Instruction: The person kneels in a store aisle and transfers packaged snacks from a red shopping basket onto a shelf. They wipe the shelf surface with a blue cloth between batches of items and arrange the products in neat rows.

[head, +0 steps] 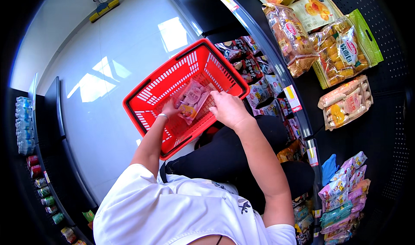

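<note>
A red plastic shopping basket (129, 110) stands in front of me beside the shelving. Inside it lies a clear and pink bag of small packaged cakes (193, 97). My left hand (170, 109) reaches into the basket, its fingers at the left side of that bag; whether they grip it cannot be told. At the basket's near right part is my right hand (228, 109), fingers curled, close to the bag's right side and above a pale patterned package in the basket. What the right fingers hold, if anything, is hidden.
Right, a black shelf holds bagged bread (345, 50), a pink pastry pack (347, 103) and several snack bags (337, 193). More snack bags (259, 91) fill a lower shelf. Bottled water (25, 125) and cans stand at left; a yellow mop (104, 10) is against the wall.
</note>
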The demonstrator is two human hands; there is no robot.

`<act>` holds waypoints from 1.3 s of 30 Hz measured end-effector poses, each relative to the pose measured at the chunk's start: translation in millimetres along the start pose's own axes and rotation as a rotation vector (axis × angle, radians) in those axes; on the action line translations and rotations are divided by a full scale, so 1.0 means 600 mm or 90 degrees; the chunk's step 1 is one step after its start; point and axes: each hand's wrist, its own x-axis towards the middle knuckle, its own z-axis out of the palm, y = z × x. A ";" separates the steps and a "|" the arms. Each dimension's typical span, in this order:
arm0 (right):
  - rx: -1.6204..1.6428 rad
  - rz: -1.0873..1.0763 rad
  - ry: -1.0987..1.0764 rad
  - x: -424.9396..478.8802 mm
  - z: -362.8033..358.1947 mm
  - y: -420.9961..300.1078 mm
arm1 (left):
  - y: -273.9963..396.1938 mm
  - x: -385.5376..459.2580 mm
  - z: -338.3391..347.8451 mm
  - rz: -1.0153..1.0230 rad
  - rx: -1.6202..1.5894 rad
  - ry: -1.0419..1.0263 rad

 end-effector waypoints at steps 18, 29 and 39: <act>0.023 0.019 -0.105 0.008 -0.001 -0.031 | 0.055 -0.009 0.005 -0.113 -0.274 0.037; 0.038 0.097 -0.047 -0.017 0.011 0.009 | 0.105 -0.116 -0.079 0.058 -0.693 0.056; 0.376 0.027 0.443 -0.071 -0.059 -0.001 | 0.409 -0.211 -0.248 0.351 -0.860 -0.060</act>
